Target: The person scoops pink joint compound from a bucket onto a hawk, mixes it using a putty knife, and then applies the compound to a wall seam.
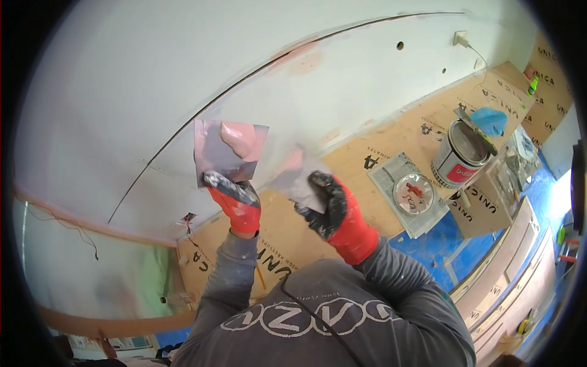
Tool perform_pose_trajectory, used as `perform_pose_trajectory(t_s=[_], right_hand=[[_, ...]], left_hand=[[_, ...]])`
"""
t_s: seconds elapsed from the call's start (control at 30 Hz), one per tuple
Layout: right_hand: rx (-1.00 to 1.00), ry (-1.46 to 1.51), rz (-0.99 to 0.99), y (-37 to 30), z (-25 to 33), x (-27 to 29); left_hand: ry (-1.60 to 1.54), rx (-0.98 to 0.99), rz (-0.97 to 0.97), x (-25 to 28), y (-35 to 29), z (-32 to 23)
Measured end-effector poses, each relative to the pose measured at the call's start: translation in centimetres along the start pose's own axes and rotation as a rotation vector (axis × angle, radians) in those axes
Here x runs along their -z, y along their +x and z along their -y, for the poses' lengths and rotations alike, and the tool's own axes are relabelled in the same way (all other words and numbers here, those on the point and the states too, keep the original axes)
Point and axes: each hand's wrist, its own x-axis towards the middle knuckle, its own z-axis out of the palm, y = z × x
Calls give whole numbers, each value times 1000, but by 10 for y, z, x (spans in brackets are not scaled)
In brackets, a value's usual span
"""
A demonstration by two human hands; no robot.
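Observation:
My left hand, in a red and black work glove smeared with white, grips the lower edge of a square flat plate. A thick dollop of pink filler sits on the plate's upper right part. My right hand, gloved alike, is closed on a thin flat spreader with pink on its upper corner. The spreader is blurred and held apart from the plate, to its right. Behind both hands is the pale wall, crossed by a long dark groove with pinkish patches along it.
To the right, a board-covered surface holds an opened can, a blue cloth and a round lid on newspaper. A cardboard box stands beside blue floor sheeting. Wires stick out of the wall low at left.

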Motion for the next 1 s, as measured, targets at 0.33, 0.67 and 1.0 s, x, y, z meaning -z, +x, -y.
perform_pose_trajectory(t_s=[0.33, 0.67, 1.0], right_hand=[[97, -343, 80, 20, 23, -4], [133, -779, -270, 192, -10, 87], [614, -1644, -124, 285, -40, 144]], left_hand=[[-1079, -67, 304, 14, 35, 10], [-975, 174, 737, 12, -19, 12], [-910, 671, 964, 16, -96, 34]])
